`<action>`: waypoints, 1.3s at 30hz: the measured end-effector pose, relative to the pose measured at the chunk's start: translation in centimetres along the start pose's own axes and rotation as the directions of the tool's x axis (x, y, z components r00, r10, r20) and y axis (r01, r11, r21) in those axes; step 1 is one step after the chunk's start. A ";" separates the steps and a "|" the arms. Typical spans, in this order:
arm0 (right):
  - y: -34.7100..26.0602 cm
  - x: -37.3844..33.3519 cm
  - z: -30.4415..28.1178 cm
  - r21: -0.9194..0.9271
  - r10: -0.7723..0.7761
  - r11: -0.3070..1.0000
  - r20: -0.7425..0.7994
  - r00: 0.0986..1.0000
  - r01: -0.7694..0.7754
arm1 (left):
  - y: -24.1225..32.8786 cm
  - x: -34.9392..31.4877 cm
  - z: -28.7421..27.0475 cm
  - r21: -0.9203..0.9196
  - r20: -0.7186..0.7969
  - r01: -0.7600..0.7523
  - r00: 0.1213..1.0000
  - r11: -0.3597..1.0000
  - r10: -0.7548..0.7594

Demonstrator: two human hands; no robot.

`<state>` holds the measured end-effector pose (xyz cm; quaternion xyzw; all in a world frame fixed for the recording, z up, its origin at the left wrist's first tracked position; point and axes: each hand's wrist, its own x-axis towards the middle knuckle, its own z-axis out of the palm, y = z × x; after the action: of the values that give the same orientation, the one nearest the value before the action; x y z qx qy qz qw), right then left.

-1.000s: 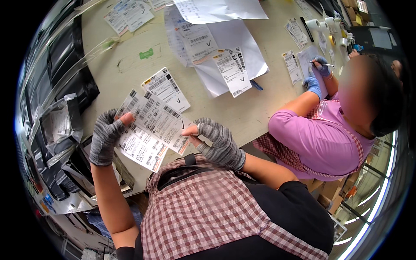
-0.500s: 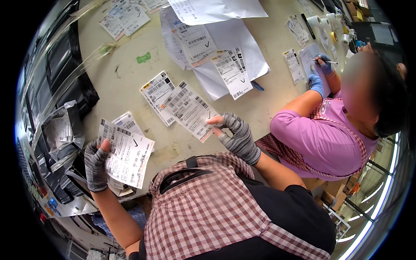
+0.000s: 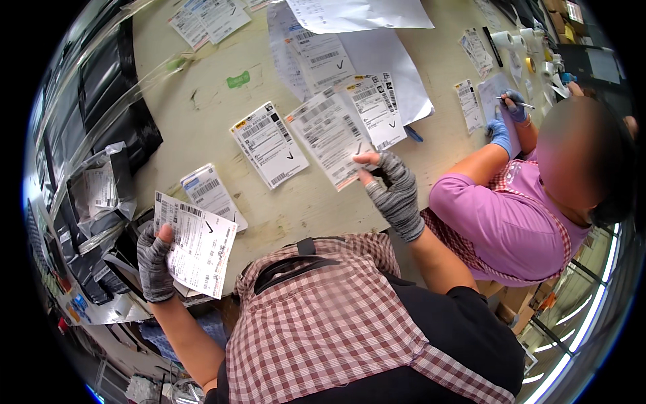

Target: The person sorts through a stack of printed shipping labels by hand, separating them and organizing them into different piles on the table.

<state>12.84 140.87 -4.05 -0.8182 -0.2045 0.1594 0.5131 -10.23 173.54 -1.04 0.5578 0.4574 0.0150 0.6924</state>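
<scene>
Pale, scuffed surface, strewn with printed labels. Large white sheets toward the far edge. At the near edge, stack of labels pinched in the gloved left hand, thumb on top. Near the middle, single label lying flat, near corner pinched between thumb and fingers of the gloved right hand. Beside it, another ticked label.

I see a pale, scuffed counter running across the upper view, with a green mark on its bare top. Along its left edge stand dark bins with clear plastic bags. At lower right, bright light glares off metal shelving beside cardboard boxes.
</scene>
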 end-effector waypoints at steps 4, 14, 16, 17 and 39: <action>0.5 0.0 -0.8 0.003 0.042 0.999 -0.031 0.999 -0.042 | 0.0 -0.1 -0.3 -0.024 -0.027 0.021 0.999 0.999 -0.022; 0.2 -0.2 -0.3 -0.003 0.089 0.996 -0.024 0.996 -0.090 | -0.8 -0.2 -0.9 -0.042 -0.070 0.039 0.997 0.998 -0.042; 0.2 -0.2 -0.1 -0.016 0.074 0.997 -0.023 0.997 -0.075 | -0.7 -0.2 -0.9 -0.046 -0.072 0.053 0.996 0.998 -0.056; 0.2 -0.3 0.0 -0.008 0.083 0.996 -0.020 0.996 -0.083 | -0.7 -0.2 -1.0 -0.048 -0.072 0.052 0.996 0.997 -0.056; -5.0 2.2 8.7 -0.083 -0.101 0.987 0.362 0.927 0.140 | 2.2 1.0 1.4 0.030 0.137 -0.030 0.990 0.999 0.026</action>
<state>9.83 150.61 -3.33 -0.7880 -0.3522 0.2622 0.4315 -7.60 173.83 0.02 0.5748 0.4011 -0.0207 0.7129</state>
